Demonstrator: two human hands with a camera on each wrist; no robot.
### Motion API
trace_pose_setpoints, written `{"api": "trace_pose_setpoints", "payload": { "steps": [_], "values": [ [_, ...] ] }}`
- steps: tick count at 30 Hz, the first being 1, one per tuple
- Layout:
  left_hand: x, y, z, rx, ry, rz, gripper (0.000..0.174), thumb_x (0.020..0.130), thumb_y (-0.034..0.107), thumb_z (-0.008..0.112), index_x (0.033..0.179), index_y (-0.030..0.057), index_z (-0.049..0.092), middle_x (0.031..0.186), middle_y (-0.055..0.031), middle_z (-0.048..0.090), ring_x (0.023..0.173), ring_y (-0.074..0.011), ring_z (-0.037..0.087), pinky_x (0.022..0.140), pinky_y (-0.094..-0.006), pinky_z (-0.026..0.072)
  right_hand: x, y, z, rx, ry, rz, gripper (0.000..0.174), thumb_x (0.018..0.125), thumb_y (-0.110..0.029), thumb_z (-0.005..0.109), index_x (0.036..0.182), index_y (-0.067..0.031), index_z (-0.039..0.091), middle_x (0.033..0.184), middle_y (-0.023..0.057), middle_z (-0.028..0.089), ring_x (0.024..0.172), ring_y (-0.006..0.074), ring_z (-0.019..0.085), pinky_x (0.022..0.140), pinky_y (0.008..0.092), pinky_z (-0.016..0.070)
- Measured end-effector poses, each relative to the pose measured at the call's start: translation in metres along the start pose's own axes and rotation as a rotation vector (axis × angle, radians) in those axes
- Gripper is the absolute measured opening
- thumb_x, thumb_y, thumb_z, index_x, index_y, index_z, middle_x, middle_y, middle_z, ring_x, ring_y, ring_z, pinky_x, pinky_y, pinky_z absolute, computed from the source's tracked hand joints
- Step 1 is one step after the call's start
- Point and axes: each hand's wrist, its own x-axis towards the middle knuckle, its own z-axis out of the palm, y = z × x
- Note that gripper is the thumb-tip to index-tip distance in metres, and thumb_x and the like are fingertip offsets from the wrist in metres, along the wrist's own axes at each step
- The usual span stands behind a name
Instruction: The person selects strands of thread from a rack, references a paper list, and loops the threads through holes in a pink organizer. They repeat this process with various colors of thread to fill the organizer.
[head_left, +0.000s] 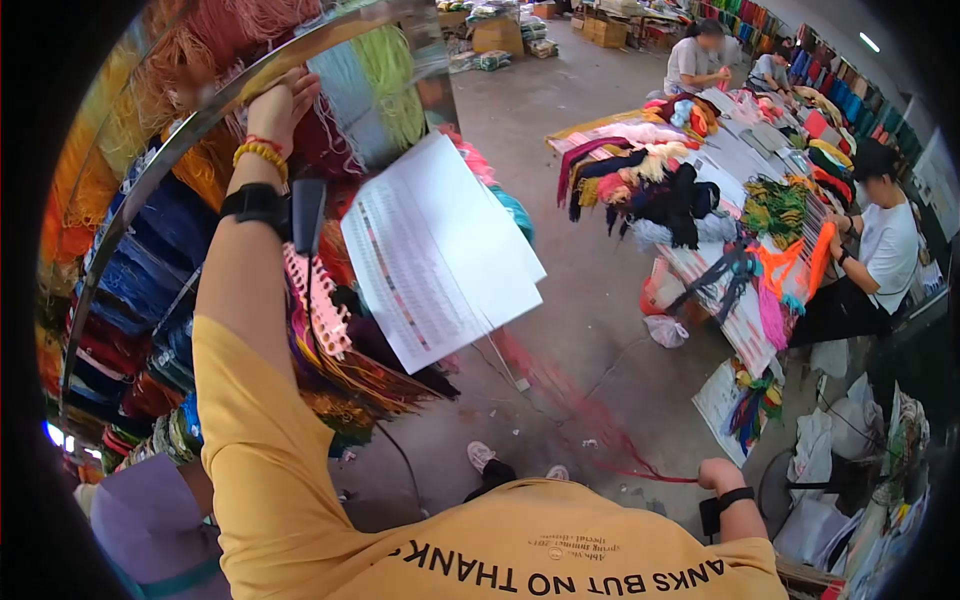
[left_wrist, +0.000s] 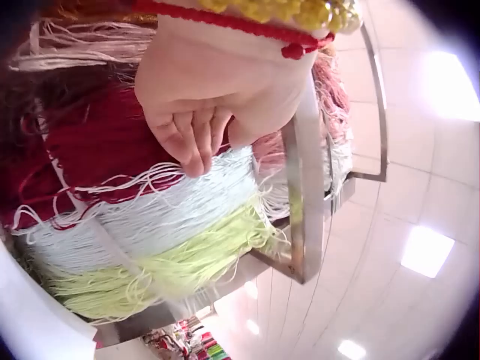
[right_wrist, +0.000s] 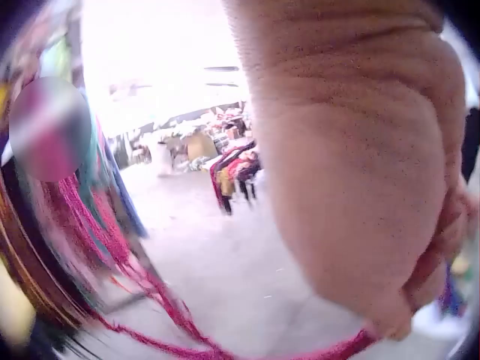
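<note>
My right hand (head_left: 728, 482) is curled around one end of a hank of dark pink thread (right_wrist: 180, 319). In the head view its strands stretch leftward over the floor, blurred; the right wrist view shows them running up toward the rack at left. My left hand (head_left: 280, 110) is at the top of a metal rack, overlapping its rail (head_left: 170, 150). Loosely bent fingers (left_wrist: 196, 142) lie against hanks of dark red thread (left_wrist: 112, 142) and pale blue thread (left_wrist: 165, 214), with nothing visible held between them. Light green thread (left_wrist: 161, 274) hangs alongside.
White printed sheets (head_left: 440, 250) stick out from the rack beside a pink perforated card (head_left: 318, 300). Across the aisle, people sit around a table heaped with yarn (head_left: 680, 195). Plastic bags (head_left: 825, 440) lie at lower right. A person in purple (head_left: 150, 520) is close at lower left.
</note>
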Motion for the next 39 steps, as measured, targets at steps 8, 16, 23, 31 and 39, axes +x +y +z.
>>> {"api": "trace_pose_setpoints", "payload": {
  "steps": [8, 16, 23, 31, 39],
  "values": [
    [-0.218, -0.008, 0.072, 0.365, -0.511, 0.192, 0.018, 0.083, 0.011, 0.053, 0.097, 0.003, 0.062, 0.08, -0.0015, 0.06, 0.062, -0.0063, 0.048, 0.055, -0.0187, 0.0404, -0.065, -0.038, -0.135, 0.213, 0.597, -0.544, 0.017, 0.079, -0.02, 0.05, 0.078, -0.0036, 0.056, 0.075, 0.0186, 0.059, 0.073, 0.0382, 0.056, 0.065, 0.0452, 0.0449],
    [-0.364, -0.045, 0.165, 0.018, -1.237, -0.264, 0.046, 0.085, 0.012, 0.057, 0.127, 0.0039, 0.04, 0.098, -0.001, 0.059, 0.073, -0.0052, 0.052, 0.063, -0.02, 0.0448, -0.187, -0.117, -0.237, 0.391, 0.858, -1.032, 0.015, 0.083, -0.019, 0.05, 0.083, -0.0045, 0.053, 0.066, 0.0186, 0.057, 0.066, 0.0374, 0.055, 0.057, 0.0421, 0.0426],
    [-0.346, -0.009, 0.122, 0.332, -1.092, -0.165, 0.025, 0.086, 0.025, 0.055, 0.081, 0.0016, 0.061, 0.059, 0.0043, 0.047, 0.054, -0.0046, 0.04, 0.048, -0.0229, 0.0352, -0.176, -0.111, -0.254, 0.37, 0.916, -1.031, 0.015, 0.083, -0.017, 0.052, 0.088, -0.0035, 0.056, 0.069, 0.0181, 0.058, 0.066, 0.0343, 0.057, 0.059, 0.0393, 0.0438],
    [-0.348, 0.039, 0.085, 0.172, -0.849, -0.175, 0.025, 0.09, 0.023, 0.051, 0.082, 0.0009, 0.059, 0.058, 0.0062, 0.042, 0.05, -0.0014, 0.032, 0.045, -0.0173, 0.0242, -0.135, -0.133, -0.256, 0.845, 0.525, -1.112, 0.013, 0.088, -0.016, 0.052, 0.086, -0.0031, 0.054, 0.066, -0.0045, 0.046, 0.056, 0.0043, 0.041, 0.05, 0.0204, 0.0352],
    [-0.364, 0.016, 0.06, 0.466, -0.782, -0.034, 0.021, 0.088, 0.019, 0.052, 0.081, 0.0014, 0.061, 0.064, 0.0039, 0.052, 0.061, -0.0038, 0.042, 0.056, -0.0209, 0.038, -0.151, -0.192, -0.24, 0.8, 0.407, -1.335, 0.033, 0.085, -0.01, 0.055, 0.115, -0.0028, 0.046, 0.077, 0.0019, 0.054, 0.062, 0.0082, 0.051, 0.059, 0.0216, 0.0434]
  ]
}}
